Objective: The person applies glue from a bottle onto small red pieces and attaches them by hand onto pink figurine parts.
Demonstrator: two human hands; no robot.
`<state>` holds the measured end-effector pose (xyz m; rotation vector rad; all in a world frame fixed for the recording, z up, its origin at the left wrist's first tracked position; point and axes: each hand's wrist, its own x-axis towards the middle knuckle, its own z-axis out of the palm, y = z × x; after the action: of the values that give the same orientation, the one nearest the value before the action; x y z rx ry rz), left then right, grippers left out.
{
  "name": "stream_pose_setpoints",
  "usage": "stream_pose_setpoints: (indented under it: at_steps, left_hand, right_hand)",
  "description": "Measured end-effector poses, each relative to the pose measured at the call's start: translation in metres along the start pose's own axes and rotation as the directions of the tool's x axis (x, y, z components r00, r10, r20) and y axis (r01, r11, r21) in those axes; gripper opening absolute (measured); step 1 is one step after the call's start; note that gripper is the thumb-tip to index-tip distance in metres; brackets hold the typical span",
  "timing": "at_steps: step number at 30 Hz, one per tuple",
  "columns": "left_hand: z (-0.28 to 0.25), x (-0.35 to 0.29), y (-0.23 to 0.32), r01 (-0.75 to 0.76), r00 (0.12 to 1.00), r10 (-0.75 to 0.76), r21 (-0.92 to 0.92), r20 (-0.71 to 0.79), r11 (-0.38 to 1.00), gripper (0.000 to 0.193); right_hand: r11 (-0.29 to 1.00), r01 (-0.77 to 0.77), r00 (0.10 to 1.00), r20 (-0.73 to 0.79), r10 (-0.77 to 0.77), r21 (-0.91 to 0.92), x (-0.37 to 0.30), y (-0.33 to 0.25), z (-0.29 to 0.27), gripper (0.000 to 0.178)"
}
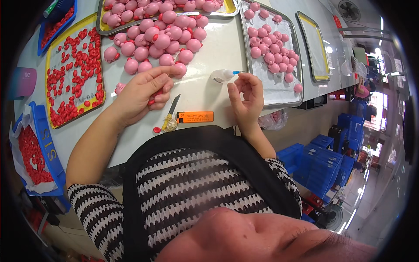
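Two hands were seen over the white worktop (205,94). The left hand (142,94) was laid palm down just left of the orange lighter (195,116), its grip curled over small red pieces (153,99) that were mostly hidden beneath the fingers; whether one was actually pinched could not be told. The right hand (245,98) was held upright just right of the lighter, its grip loosely bent and holding nothing, the fingertips near a small white glue bottle (221,76) with a blue tip.

One lighter, one small knife (171,112) touching its left end, and one loose red cap (156,129) further left were counted. A heap of some thirty pink pig-shaped figures (159,37) was spread beyond the lighter, one touching the left forefinger. About twenty more were laid on the metal tray (283,89) to the right of the lighter, and one further tray (315,46) beyond that was seen bare. A yellow-rimmed tray (49,87) of red caps, too many to count, was set far left of the lighter, with two blue bins (48,153) of red parts beside it.

Another tray of pink figures was cut off at the top edge. The lower worktop was blocked from view by a striped top and dark apron (196,183).
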<state>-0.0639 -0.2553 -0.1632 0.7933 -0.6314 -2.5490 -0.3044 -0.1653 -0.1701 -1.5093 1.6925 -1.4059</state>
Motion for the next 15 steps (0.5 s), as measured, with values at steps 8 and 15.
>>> stream_pose_setpoints:
  at_steps: [8, 15]
  left_hand:
    - [0.009, -0.003, -0.004, -0.023, 1.0, 0.025, -0.13, 0.01, 0.991, 0.026]
    - [0.006, -0.001, -0.007, 0.015, 0.999, -0.013, -0.042, 0.049, 0.999, 0.022]
  right_hand:
    - [0.943, -0.026, 0.992, 0.111, 0.066, -0.332, 0.012, -0.005, 0.005, 0.039]
    - [0.947, -0.107, 0.955, 0.235, 0.184, -0.304, 0.021, -0.011, 0.006, 0.03]
